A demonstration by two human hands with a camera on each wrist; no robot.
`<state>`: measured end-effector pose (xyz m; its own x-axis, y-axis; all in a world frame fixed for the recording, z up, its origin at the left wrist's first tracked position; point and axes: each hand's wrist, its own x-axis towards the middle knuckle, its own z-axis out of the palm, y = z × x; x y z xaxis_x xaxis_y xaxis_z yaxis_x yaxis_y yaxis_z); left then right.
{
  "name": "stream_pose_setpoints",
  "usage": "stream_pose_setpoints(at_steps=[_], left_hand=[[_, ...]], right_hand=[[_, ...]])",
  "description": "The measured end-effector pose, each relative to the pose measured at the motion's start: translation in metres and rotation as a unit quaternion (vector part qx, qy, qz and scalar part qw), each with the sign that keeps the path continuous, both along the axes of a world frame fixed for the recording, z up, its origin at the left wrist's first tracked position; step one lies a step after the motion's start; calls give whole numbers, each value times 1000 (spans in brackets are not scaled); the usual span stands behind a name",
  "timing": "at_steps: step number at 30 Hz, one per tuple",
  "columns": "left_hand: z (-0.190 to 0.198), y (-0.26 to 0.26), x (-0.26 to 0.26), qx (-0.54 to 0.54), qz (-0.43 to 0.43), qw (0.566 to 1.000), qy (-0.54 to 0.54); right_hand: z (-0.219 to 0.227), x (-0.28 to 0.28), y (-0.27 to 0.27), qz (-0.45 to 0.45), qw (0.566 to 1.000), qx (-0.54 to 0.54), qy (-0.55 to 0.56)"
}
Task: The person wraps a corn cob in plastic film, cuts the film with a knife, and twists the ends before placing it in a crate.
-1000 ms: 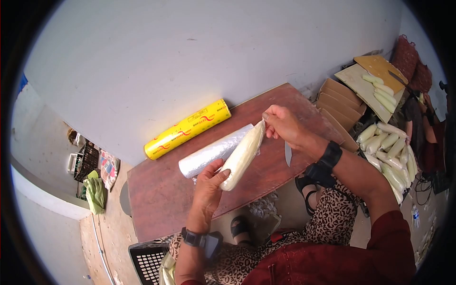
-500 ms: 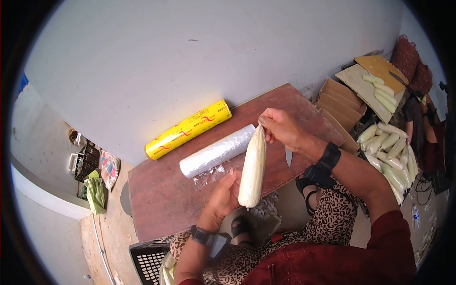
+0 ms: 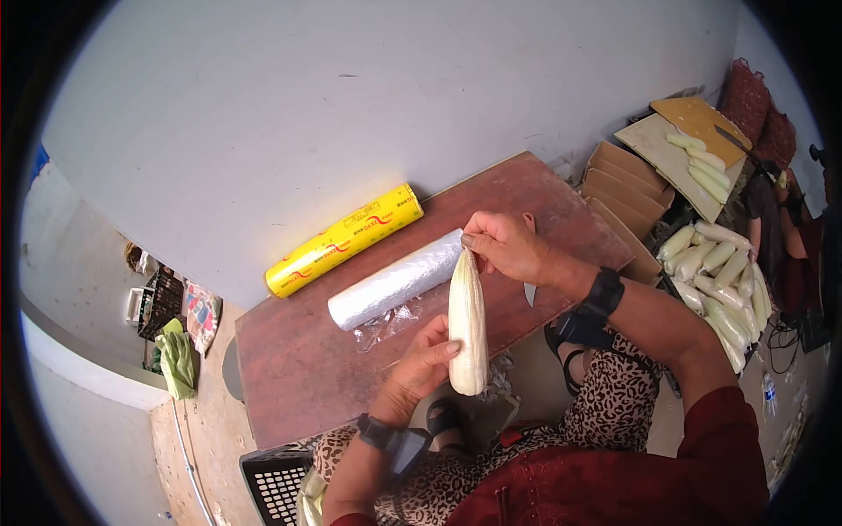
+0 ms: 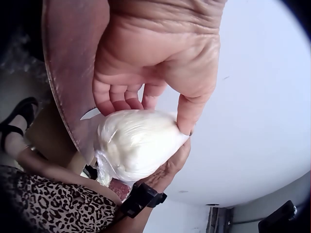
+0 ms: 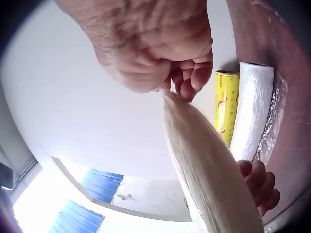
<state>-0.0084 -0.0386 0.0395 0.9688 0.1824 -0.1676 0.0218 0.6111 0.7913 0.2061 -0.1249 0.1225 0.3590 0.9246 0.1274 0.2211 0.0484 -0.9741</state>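
A pale, long vegetable [image 3: 468, 337] in clear film hangs upright over the table's front edge. My right hand [image 3: 510, 249] pinches its narrow top end. Lower down, my left hand [image 3: 422, 366] holds its left side between thumb and fingers; in the left wrist view the left hand [image 4: 158, 58] grips the film-covered vegetable [image 4: 138, 143], with gathered film at its blunt end. The right wrist view shows the right hand [image 5: 150, 43] pinching the tip of the vegetable [image 5: 209, 165].
A clear film roll [image 3: 395, 280] with loose film at its edge and a yellow roll [image 3: 345, 241] lie on the red-brown table [image 3: 298, 373]. A knife [image 3: 530, 294] rests right. Wrapped vegetables [image 3: 724, 280] are piled far right, near cardboard [image 3: 627, 193]. A black crate [image 3: 272, 486] stands below.
The vegetable has swung from a slant to nearly upright. My left hand moved down and right, loosened its hold, then took hold again; my right hand moved slightly left and down.
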Motion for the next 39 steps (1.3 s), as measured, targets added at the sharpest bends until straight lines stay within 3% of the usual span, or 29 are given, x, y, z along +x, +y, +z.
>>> stream_pose_setpoints(at_steps=[5, 9, 16, 19, 22, 25, 26, 29, 32, 33, 35, 39], left_hand=[[-8, 10, -3, 12, 33, 999, -23], [11, 7, 1, -33, 38, 999, -9], [10, -1, 5, 48, -37, 998, 34], [-3, 7, 8, 105, 12, 993, 51], [-7, 20, 13, 155, 66, 986, -12], [4, 12, 23, 85, 103, 989, -71], [10, 6, 26, 92, 91, 991, -45], [14, 0, 30, 13, 24, 999, -37], [13, 3, 32, -15, -66, 990, -120], [11, 6, 32, -30, -99, 983, -150], [16, 4, 28, -11, -65, 994, -88], [21, 7, 20, 67, -15, 997, -39]], right_hand=[[-3, 4, 0, 0, 1000, -1, -26], [-5, 4, 0, 9, 1000, -5, -23], [-12, -6, 1, 65, 992, 18, -102], [-8, -15, -3, 59, 991, 33, -113], [-5, -18, -2, 95, 991, 57, -78], [-1, -22, -4, 160, 986, 32, 20], [1, -24, -6, 184, 981, 16, 62], [18, -30, -12, 209, 978, 18, 13], [31, -31, -17, 193, 980, -18, 37], [25, -27, -13, 167, 986, 25, -12], [5, -16, 1, 115, 981, 109, -111], [12, -3, -3, 69, 988, 57, -127]])
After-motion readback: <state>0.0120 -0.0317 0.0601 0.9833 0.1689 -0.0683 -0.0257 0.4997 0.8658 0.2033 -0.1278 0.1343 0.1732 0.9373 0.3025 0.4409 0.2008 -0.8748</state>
